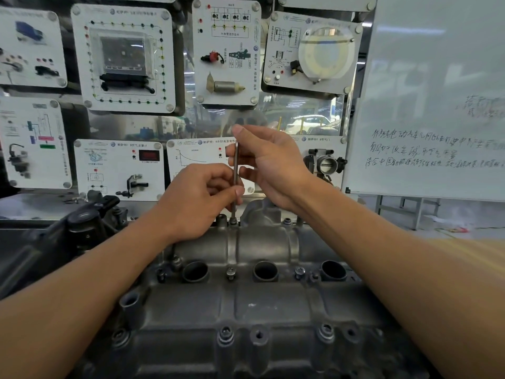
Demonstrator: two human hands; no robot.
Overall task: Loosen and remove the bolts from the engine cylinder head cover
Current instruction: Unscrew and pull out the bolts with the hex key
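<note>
At the far edge of the cylinder head cover (262, 302), I have a long thin driver shaft (235, 160) standing close to upright, its tip seated on the far-edge bolt (233, 221). My left hand (196, 201) pinches the lower part of the shaft between thumb and curled fingers, just above the bolt. My right hand (273, 162) grasps the upper part, fingers wrapped round it and the thumb reaching up to the top end. Neither hand is loose; both are closed on the tool.

I judge this to be the spinning-out stage on this one bolt. The grip is a fingertip grip, not a levering one, which suggests the thread turns freely. Whether the bolt has risen off its seat I cannot tell from here.

The job looks early to middling. Two middle-row bolts (231, 272) sit between the open plug wells (195, 270), and near-edge bolts (226, 333) stand along the front. All appear in place.

Next, I need to keep the shaft square to the bolt head while twirling it. Then I must lift the bolt clear without letting it drop into a well.

Behind the engine hang training panels (123, 58) and a whiteboard (437, 105).
</note>
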